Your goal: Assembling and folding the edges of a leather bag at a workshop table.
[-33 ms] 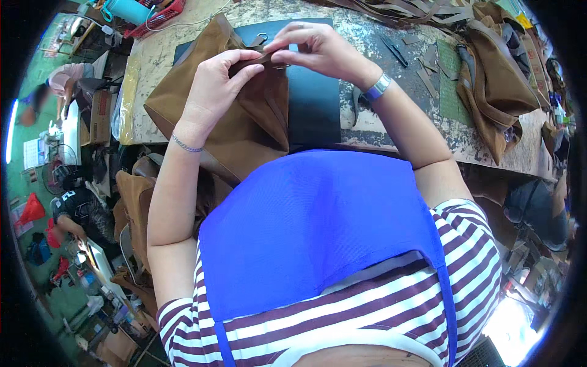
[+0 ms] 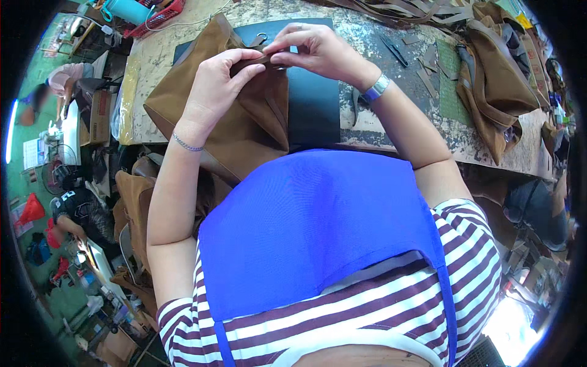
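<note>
A brown bag (image 2: 177, 92), suede-like in look, lies across the table's front edge, partly on a dark flat board (image 2: 315, 116). My left hand (image 2: 221, 79) pinches a narrow brown strap piece at the bag's upper part between thumb and fingers. Close against those fingertips, my right hand (image 2: 315, 52) is closed in a pinch on the same strap piece. A small metal ring (image 2: 262, 37) shows just beyond the fingers. Another bit of metal glints below the right fingertips, too small to make out. The fingers cover most of the strap piece.
Dark tweezers-like tool (image 2: 394, 50) and leather scraps (image 2: 427, 82) lie right of the board. More brown bags (image 2: 495, 79) are piled at the table's right. A red basket (image 2: 160, 21) stands far left. Other people work at the left, beyond the table.
My right fingertips have moved slightly left and closer together, nearer my left fingertips. The bag and my left hand are almost unchanged.
</note>
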Tool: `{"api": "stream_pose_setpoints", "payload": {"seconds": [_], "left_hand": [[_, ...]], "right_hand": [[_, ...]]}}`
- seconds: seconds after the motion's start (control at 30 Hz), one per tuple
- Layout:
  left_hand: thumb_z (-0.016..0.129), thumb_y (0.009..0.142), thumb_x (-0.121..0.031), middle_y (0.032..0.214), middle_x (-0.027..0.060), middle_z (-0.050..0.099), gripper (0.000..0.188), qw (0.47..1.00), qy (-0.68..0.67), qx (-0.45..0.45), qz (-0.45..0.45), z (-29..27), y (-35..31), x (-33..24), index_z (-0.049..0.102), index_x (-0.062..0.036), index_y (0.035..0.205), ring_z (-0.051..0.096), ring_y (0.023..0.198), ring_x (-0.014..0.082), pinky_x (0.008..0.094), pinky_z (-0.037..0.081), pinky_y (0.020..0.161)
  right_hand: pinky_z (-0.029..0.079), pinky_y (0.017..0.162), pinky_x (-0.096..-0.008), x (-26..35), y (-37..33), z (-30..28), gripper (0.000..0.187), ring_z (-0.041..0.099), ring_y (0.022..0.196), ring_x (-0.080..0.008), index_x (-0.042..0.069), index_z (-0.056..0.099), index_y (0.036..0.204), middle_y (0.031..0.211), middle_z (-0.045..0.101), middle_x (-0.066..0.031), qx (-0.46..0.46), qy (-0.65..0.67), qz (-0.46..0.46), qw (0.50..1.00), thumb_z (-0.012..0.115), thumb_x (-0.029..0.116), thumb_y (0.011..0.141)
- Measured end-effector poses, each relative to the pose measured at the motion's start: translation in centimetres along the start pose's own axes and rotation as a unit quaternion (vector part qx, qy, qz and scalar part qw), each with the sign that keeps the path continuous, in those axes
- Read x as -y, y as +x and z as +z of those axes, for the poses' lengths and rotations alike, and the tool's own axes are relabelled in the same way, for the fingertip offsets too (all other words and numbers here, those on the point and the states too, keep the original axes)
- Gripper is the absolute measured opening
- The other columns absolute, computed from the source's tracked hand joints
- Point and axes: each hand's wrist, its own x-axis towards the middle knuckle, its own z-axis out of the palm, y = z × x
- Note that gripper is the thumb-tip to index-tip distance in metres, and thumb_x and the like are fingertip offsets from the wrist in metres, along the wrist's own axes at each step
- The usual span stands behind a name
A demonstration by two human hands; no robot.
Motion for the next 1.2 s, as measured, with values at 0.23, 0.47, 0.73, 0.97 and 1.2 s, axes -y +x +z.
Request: {"api": "stream_pose_setpoints", "payload": {"seconds": [0.23, 0.47, 0.73, 0.97, 1.2], "left_hand": [[0.069, 0.080, -0.016, 0.090, 0.0096, 0.066, 0.022, 0.981, 0.123, -0.075, 0.133, 0.6, 0.5, 1.3, 0.066, -0.0028, 0.098, 0.063, 0.083, 0.0205, 0.0292, 0.049, 0.075], [0.068, 0.081, -0.014, 0.087, 0.0101, 0.066, 0.019, 0.993, 0.089, -0.005, 0.071, 0.6, 0.6, 1.2, 0.067, -0.0014, 0.095, 0.063, 0.080, 0.0189, 0.0277, 0.049, 0.074], [0.067, 0.083, -0.014, 0.087, 0.0101, 0.067, 0.019, 0.996, 0.063, 0.024, 0.060, 1.1, 1.8, 0.7, 0.066, -0.0001, 0.095, 0.063, 0.081, 0.0165, 0.0276, 0.048, 0.076], [0.067, 0.082, -0.014, 0.093, 0.0085, 0.066, 0.021, 0.994, 0.029, 0.023, 0.101, 1.7, 3.3, 1.2, 0.064, -0.0005, 0.098, 0.062, 0.087, 0.0173, 0.0276, 0.047, 0.079], [0.068, 0.082, -0.014, 0.085, 0.0070, 0.065, 0.018, 0.988, 0.070, 0.097, 0.095, 1.4, 4.8, 1.4, 0.067, -0.0007, 0.093, 0.061, 0.084, 0.0165, 0.0262, 0.047, 0.076]], "right_hand": [[0.048, 0.067, -0.0234, -1.3, -0.7, -0.7, 0.020, 0.060, 0.075, -0.0097, 0.006, 0.068, 0.101, 0.088, 0.065, -0.0036, 0.002, -0.001, 0.050, 0.999, 0.066, 0.018, 0.086], [0.049, 0.076, -0.0349, -1.2, -0.7, -0.7, 0.022, 0.063, 0.084, -0.0262, 0.007, 0.068, 0.094, 0.089, 0.066, -0.0118, 0.042, -0.033, 0.105, 0.993, 0.065, 0.026, 0.084], [0.049, 0.068, -0.0283, -1.3, -0.5, -1.2, 0.016, 0.061, 0.075, -0.0149, 0.005, 0.065, 0.093, 0.081, 0.064, -0.0071, 0.001, -0.188, -0.073, 0.979, 0.065, 0.019, 0.086], [0.048, 0.073, -0.0277, -3.1, -2.3, -1.4, 0.020, 0.061, 0.077, -0.0129, 0.003, 0.066, 0.094, 0.082, 0.067, -0.0066, 0.020, 0.013, 0.120, 0.993, 0.065, 0.020, 0.085], [0.047, 0.072, -0.0261, -4.0, -3.4, -1.8, 0.021, 0.059, 0.077, -0.0094, 0.003, 0.066, 0.095, 0.081, 0.066, -0.0043, 0.008, 0.076, 0.175, 0.982, 0.066, 0.021, 0.086]]}}
